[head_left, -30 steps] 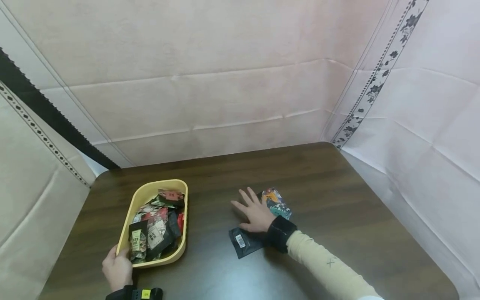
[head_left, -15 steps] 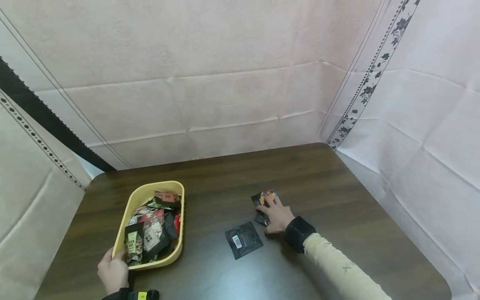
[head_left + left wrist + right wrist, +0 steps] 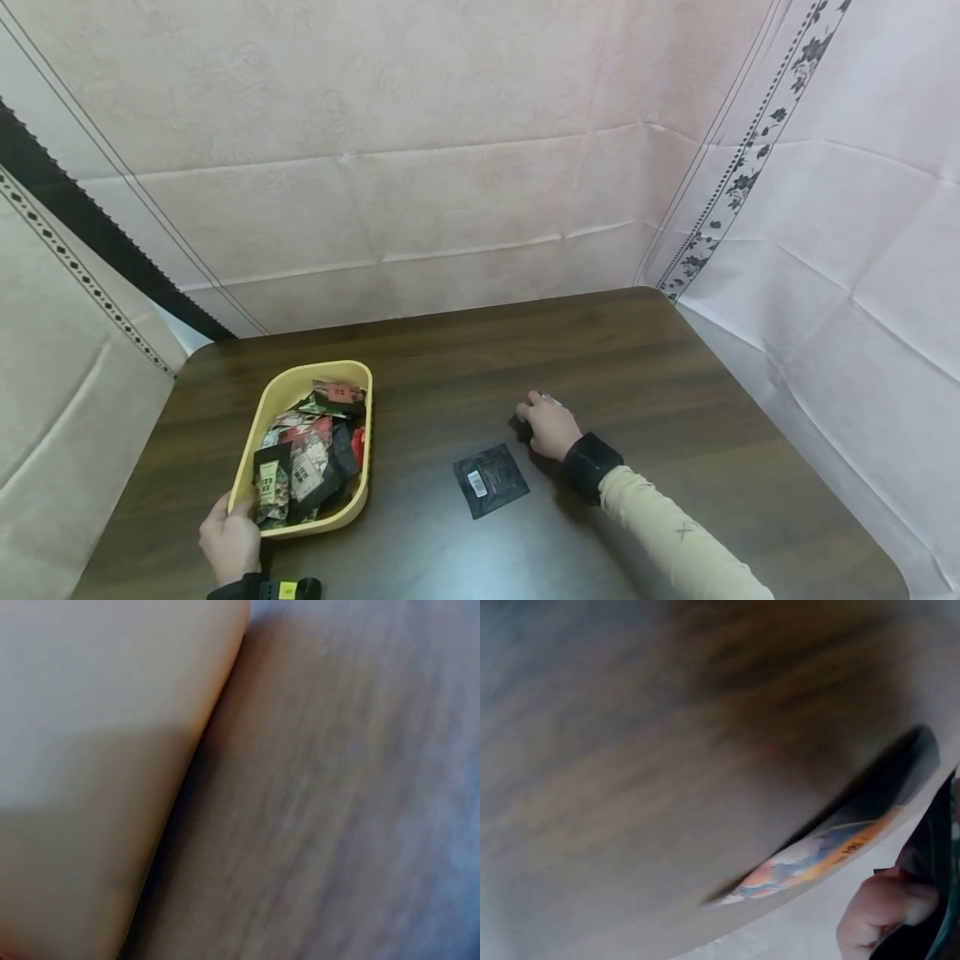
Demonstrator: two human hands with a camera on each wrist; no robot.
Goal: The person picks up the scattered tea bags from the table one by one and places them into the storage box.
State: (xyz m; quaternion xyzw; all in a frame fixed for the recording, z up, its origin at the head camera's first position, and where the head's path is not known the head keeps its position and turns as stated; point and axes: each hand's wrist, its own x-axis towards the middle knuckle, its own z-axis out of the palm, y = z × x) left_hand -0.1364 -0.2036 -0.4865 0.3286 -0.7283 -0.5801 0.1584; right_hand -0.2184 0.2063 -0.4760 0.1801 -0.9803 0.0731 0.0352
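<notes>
My left hand (image 3: 231,546) grips the near left corner of a yellow plastic basket (image 3: 361,367), thumb over the rim. Several small printed packets (image 3: 315,458) lie heaped inside it. Over on the right, my right hand (image 3: 553,429) pinches a colourful packet, mostly covered by the hand in the head view. The right wrist view shows a fingertip (image 3: 889,904) curled over dark wrapping, and the packet's printed part (image 3: 810,855) is bent close over the table. Between basket and right hand, a black square packet (image 3: 495,487) with a white barcode label lies flat.
The dark brown wooden table (image 3: 450,358) has rounded far corners. Pale cloth hangings (image 3: 420,208) enclose it at the back and both sides. A pale, blurred surface (image 3: 97,712) fills the left part of the left wrist view.
My right hand moved from lying spread near both packets onto the colourful one, then its fingers curled around it. The black packet became uncovered. The left hand kept its grip on the basket.
</notes>
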